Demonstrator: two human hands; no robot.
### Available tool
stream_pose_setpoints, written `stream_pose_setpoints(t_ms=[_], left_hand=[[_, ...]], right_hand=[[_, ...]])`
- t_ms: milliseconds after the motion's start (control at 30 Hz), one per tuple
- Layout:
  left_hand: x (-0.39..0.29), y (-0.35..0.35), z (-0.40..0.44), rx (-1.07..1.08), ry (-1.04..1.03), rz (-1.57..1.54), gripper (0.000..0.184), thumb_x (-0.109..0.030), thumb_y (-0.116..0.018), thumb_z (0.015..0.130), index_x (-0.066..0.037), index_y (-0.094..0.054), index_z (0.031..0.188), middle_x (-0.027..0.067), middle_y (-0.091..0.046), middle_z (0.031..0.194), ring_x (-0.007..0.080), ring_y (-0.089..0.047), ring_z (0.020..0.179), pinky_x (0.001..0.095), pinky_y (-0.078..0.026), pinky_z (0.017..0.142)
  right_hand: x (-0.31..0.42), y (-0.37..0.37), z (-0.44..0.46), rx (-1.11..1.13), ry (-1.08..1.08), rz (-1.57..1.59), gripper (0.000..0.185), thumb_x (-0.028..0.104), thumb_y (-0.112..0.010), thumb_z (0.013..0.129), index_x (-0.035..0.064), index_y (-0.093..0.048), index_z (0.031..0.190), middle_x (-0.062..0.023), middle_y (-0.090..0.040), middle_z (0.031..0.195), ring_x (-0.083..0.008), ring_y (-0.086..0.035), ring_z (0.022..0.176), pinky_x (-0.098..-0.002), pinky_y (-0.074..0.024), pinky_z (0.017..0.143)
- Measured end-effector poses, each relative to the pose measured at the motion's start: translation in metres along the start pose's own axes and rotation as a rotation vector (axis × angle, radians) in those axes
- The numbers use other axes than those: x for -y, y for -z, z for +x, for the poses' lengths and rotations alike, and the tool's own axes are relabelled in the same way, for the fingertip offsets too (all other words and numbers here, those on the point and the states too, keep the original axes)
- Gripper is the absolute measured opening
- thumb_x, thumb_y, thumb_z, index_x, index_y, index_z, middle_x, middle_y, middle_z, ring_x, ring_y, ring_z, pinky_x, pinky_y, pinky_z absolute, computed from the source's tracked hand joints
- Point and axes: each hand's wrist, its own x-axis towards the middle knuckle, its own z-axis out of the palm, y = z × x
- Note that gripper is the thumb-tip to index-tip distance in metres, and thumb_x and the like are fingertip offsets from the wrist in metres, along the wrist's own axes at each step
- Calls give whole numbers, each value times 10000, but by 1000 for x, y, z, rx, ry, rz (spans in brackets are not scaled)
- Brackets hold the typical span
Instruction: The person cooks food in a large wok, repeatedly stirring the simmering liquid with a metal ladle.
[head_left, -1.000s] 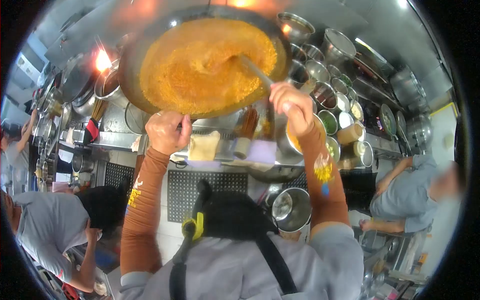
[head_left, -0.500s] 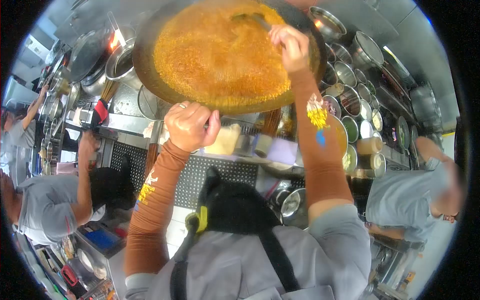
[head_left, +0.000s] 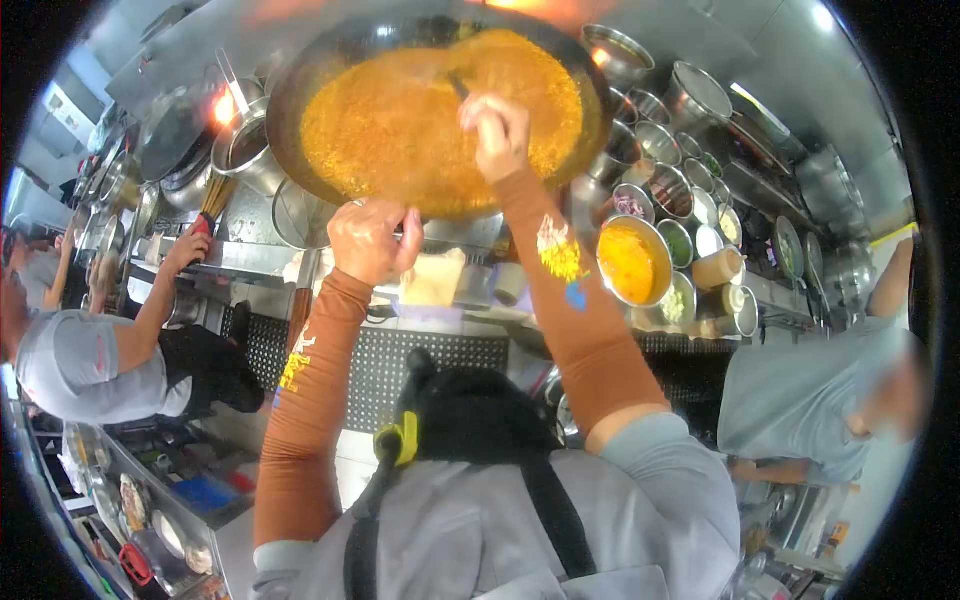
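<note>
A large dark wok (head_left: 287,140) holds a wide layer of orange-brown, bubbling, grainy sauce (head_left: 380,115), with a little steam over it. My left hand (head_left: 372,240) is closed at the wok's near rim, gripping its edge; the fingers' undersides are hidden. Over the sauce, my right hand (head_left: 497,132) is wrapped around the handle of a ladle (head_left: 459,86). The ladle's head is sunk in the sauce and out of sight. Brown sleeves with a yellow print cover both my forearms.
Right of the wok stand several metal bowls and pots, among them a bowl of orange liquid (head_left: 628,262) and chopped red onion (head_left: 632,203). A strainer (head_left: 298,215) and a saucepan (head_left: 246,150) sit left. Co-workers stand at both sides; flames burn behind.
My right hand and the ladle have swept left and toward me through the sauce. The wok has tipped and shifted slightly. The left co-worker's hand has reached the red-handled brush.
</note>
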Motion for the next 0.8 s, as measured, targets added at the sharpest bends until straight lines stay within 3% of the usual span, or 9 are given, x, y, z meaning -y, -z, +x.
stream_pose_setpoints(t_ms=[267,300,433,600,800], left_hand=[[-6,2,0,11,47,-20,277,-160,-712,841,-84,-581,609,141,-559,598,363,-578,552,466,-442,530],[-6,2,0,8,51,-5,272,-169,-712,834,-93,-581,608,129,-561,593,353,-587,559,461,-452,534],[-8,2,0,24,57,50,260,-188,-710,824,-109,-585,610,107,-568,588,341,-603,576,456,-472,544],[-7,0,-3,39,68,45,318,-201,-683,900,-87,-578,623,150,-584,622,379,-592,583,480,-450,553],[-5,-1,-4,40,66,49,325,-193,-699,889,-82,-559,618,160,-565,620,391,-571,573,487,-437,546]], right_hand=[[70,23,-55,90,33,-33,175,78,-544,842,-2,-540,687,-111,-582,697,-242,-563,683,-372,-452,716],[82,25,-59,88,22,-11,174,72,-540,836,-2,-535,678,-112,-590,702,-257,-566,688,-401,-475,818],[116,42,-80,94,-3,0,196,70,-529,857,3,-532,672,-112,-585,703,-256,-583,727,-408,-477,936],[154,73,-109,169,8,-17,251,118,-543,899,21,-535,667,-94,-584,704,-270,-593,751,-449,-470,937],[201,114,-117,292,5,-33,289,201,-554,905,38,-553,667,-92,-587,705,-283,-600,755,-481,-471,938]])
